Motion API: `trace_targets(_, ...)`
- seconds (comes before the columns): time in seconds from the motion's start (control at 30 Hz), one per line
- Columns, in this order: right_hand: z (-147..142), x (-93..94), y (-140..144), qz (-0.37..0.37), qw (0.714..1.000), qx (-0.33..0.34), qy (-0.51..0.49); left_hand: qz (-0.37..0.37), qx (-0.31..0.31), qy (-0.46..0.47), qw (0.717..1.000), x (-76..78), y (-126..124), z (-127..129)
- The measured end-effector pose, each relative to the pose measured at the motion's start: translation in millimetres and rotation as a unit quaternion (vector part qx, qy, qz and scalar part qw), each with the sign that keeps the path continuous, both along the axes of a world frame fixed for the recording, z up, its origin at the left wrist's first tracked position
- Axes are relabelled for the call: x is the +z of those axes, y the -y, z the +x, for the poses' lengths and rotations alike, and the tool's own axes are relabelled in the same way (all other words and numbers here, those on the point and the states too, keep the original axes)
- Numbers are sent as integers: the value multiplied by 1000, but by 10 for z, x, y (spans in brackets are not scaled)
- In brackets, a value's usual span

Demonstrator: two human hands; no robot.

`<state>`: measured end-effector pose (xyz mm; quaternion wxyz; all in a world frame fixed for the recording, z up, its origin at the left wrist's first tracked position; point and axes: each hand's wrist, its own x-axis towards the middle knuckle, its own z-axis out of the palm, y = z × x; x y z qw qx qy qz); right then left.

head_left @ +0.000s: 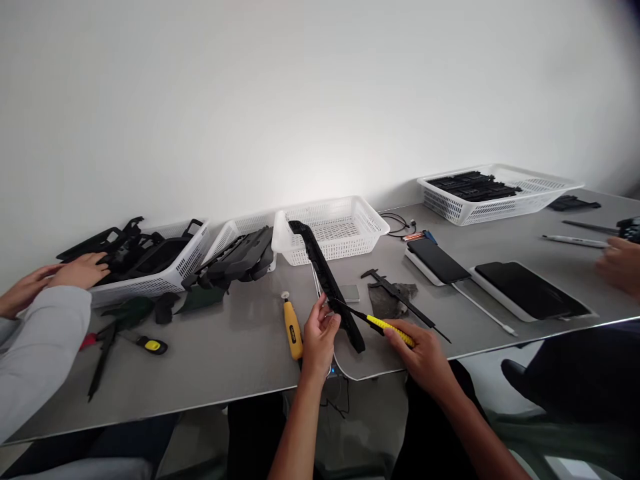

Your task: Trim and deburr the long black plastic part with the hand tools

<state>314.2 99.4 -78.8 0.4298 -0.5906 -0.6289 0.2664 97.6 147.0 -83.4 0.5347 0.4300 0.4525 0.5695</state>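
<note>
My left hand [321, 332] is closed around the lower half of a long black plastic part [320, 267], which tilts up and away over the table. In my right hand [423, 350] is a yellow-handled craft knife [387, 327]; its dark tip meets the plastic part near my left fingers. Left of my left hand lies a yellow rotary tool [292, 327] with a small disc at its end. Beyond my right hand, a black caliper [400, 300] rests across a dark crumpled bag [385, 303].
A white basket [330, 251] stands behind the part. Baskets of black parts sit at left [185, 267] and far right [470, 217]. Two phones [440, 260] [525, 290] lie at right, one with a white cable. Co-workers' hands [80, 270] [623, 267] are at both sides.
</note>
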Motion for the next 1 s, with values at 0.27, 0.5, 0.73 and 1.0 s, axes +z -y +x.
trace_targets(0.27,20,5,48,12,998,60,32,-2,9,-23,1000,-27,-11,25)
trace_targets(0.5,-23,-15,50,12,999,37,26,-5,23,-19,1000,-24,-19,34)
trace_targets(0.73,-10,23,58,16,998,46,25,-4,26,-23,999,-38,-29,23)
trace_targets(1.0,24,26,52,2,998,67,15,-11,26,-26,999,-15,-24,16)
